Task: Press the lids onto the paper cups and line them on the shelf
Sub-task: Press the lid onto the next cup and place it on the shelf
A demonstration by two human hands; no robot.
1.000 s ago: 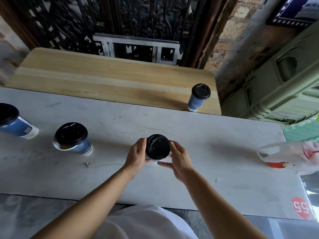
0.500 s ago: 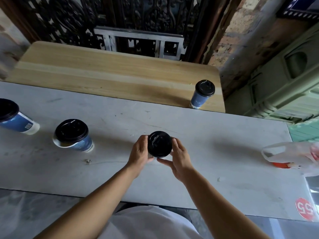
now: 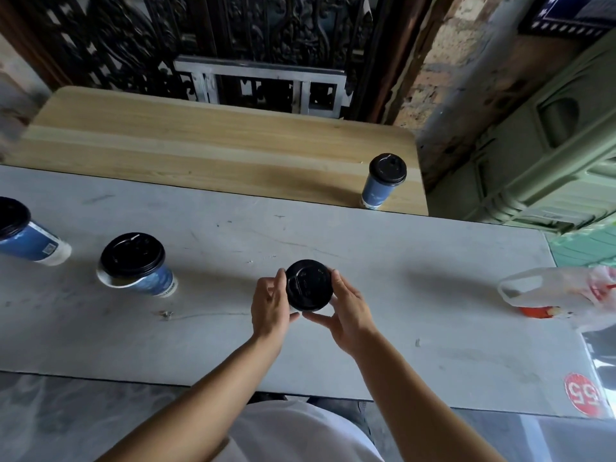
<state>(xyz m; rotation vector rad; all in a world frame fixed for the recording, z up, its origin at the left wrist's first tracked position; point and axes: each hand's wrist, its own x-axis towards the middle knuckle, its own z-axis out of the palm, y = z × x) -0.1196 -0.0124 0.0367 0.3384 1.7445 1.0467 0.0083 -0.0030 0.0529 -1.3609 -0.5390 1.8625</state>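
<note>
A black lid [image 3: 309, 284] sits on a paper cup at the middle of the grey table [image 3: 383, 271]; the cup's body is hidden beneath it. My left hand [image 3: 270, 305] and my right hand [image 3: 346, 310] hold the lid's rim from either side, thumbs under its near edge. A blue paper cup with a black lid [image 3: 138, 265] stands to the left, and another lidded blue cup [image 3: 23, 233] is at the far left edge. One lidded blue cup [image 3: 382, 181] stands upright at the right end of the wooden shelf [image 3: 200, 151].
A translucent plastic bag [image 3: 563, 295] with something red inside lies at the table's right end. A round red sticker [image 3: 584, 393] marks the near right corner. A green moulded object [image 3: 550, 155] stands right of the shelf, dark ironwork behind it.
Both hands have stayed on the lidded cup at the table's middle, fingers shifting slightly around the rim. The camera has tilted a little, so the shelf appears lower.
</note>
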